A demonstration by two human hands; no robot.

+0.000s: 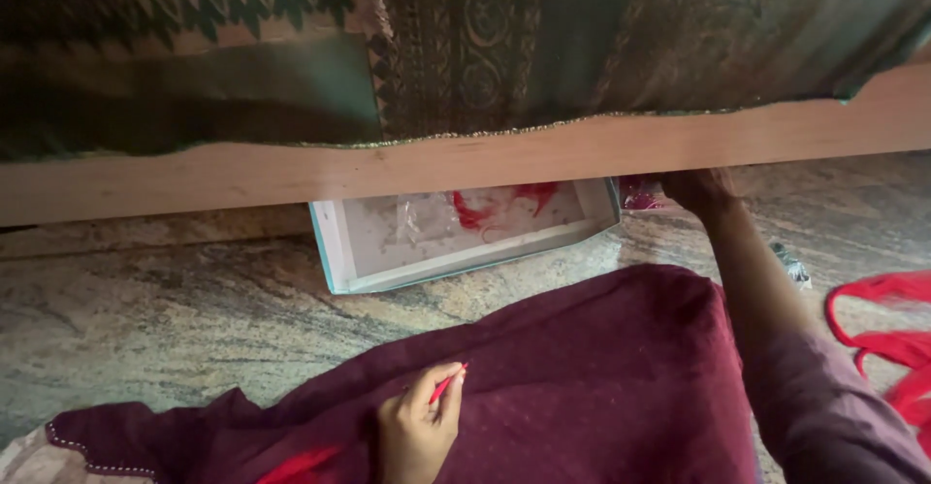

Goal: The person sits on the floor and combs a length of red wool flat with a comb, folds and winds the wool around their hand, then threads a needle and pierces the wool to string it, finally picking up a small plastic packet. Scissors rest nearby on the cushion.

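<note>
Two bare hands show in a view looking down from the person's head. Low in the picture, the left hand point(419, 433) rests on a dark maroon cloth point(601, 377) spread over the lap, its thumb and fingers pinched together on a thin red stick-like tool point(448, 384), which points up and to the right from the fingertips. Far ahead and to the right of that hand, the right hand point(700, 191) reaches forward on an outstretched arm in a mauve sleeve, under the edge of a long wooden frame point(465, 164) draped with green and brown patterned fabric point(504, 48). Whether its fingers are curled or spread cannot be told, as the frame hides them. Touching or just beside this hand, on its left, lies something small, pink and shiny point(640, 196). Further left sits a shallow white box point(339, 246) with a teal edge, on the speckled stone floor point(175, 319), holding red threads point(470, 214). Well to the right of the right arm, loose red thread point(897, 343) lies on the floor.
</note>
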